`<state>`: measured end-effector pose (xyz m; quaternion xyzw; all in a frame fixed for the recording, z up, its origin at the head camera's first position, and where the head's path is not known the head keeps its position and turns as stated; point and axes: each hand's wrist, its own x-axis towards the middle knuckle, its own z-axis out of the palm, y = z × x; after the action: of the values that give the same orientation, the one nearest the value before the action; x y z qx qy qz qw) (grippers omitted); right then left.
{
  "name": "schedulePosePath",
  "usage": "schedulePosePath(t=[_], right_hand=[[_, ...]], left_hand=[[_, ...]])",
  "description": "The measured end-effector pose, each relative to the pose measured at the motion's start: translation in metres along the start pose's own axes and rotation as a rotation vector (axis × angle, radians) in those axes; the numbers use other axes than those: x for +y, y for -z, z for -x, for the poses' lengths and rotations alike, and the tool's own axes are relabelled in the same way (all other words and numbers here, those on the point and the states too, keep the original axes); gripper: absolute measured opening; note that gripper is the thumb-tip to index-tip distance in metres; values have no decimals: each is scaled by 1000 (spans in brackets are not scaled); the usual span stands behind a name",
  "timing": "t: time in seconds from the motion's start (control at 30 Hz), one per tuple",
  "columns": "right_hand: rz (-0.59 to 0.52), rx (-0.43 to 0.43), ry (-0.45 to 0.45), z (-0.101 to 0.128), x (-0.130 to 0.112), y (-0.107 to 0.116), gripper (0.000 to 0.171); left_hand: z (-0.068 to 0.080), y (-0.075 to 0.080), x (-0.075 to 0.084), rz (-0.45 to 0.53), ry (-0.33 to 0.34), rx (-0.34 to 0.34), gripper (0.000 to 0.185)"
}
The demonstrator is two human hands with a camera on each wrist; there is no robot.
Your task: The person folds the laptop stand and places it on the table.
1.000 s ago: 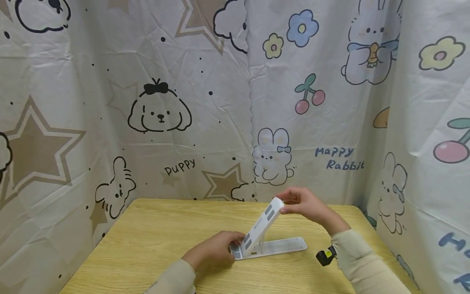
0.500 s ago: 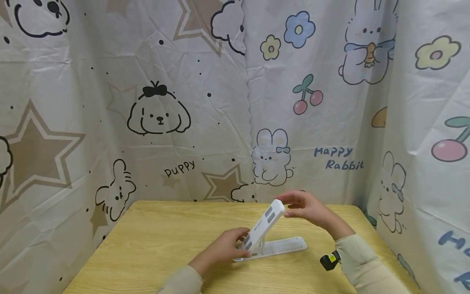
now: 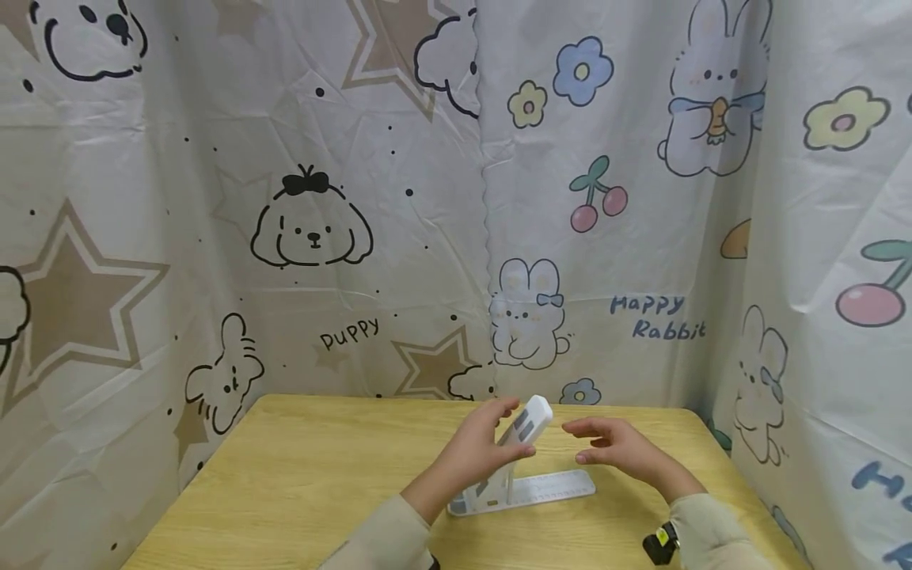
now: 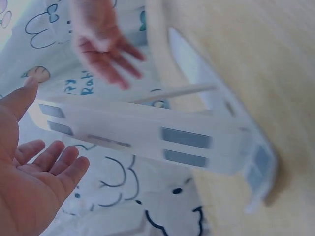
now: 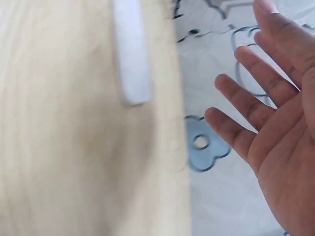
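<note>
Now I'm seeing my left hand [image 3: 476, 453] resting relaxed fingers against the propped white stand [image 3: 523, 467], right hand [image 3: 618, 448] hovering just beside, fingers spread.

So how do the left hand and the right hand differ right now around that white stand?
The left hand lies against the raised panel of the white stand, fingers straight, thumb by its top edge; the right hand hangs apart from it, touching nothing. The left hand is in front of the panel, the right hand above the flat base. Both are open, with beige sleeves, over the wooden table.
</note>
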<state>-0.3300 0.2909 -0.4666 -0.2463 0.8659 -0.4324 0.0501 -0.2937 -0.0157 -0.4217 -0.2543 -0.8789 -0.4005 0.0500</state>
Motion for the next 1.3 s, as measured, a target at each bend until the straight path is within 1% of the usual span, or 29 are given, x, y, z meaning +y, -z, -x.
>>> schedulePosePath(t=[0.13,0.27,0.37,0.53,0.67,0.77,0.87,0.97,1.07,1.17,1.3], right_hand=[[27,-35,-36,3,15,-7,48],[62,-72,-61,6,24,-12,51],[67,-97,-71,9,29,-16,54],[48,-112,-96,13,36,-22,60],[123,-99,-86,15,40,-26,60],[202,-90,-66,15,42,-29,54],[246,-90,-62,14,43,-29,45],[245,-84,-78,15,42,-28,39],[231,-71,-89,18,39,-29,34],[223,-71,-103,23,33,-34,30],[263,-108,-103,33,23,-41,27]], left_hand=[[-9,1,13,-8,-11,16,74],[-15,0,21,31,16,16,74],[-19,-3,24,62,40,14,71],[-22,-7,25,87,15,32,58],[-23,-10,25,88,-4,46,50],[-23,-11,26,68,-5,55,49],[-24,-12,28,48,-4,58,50],[-25,-12,28,38,-13,47,51],[-26,-10,26,30,-41,22,49],[-27,-7,21,21,-78,-16,48],[-28,-1,15,4,-126,-77,47]])
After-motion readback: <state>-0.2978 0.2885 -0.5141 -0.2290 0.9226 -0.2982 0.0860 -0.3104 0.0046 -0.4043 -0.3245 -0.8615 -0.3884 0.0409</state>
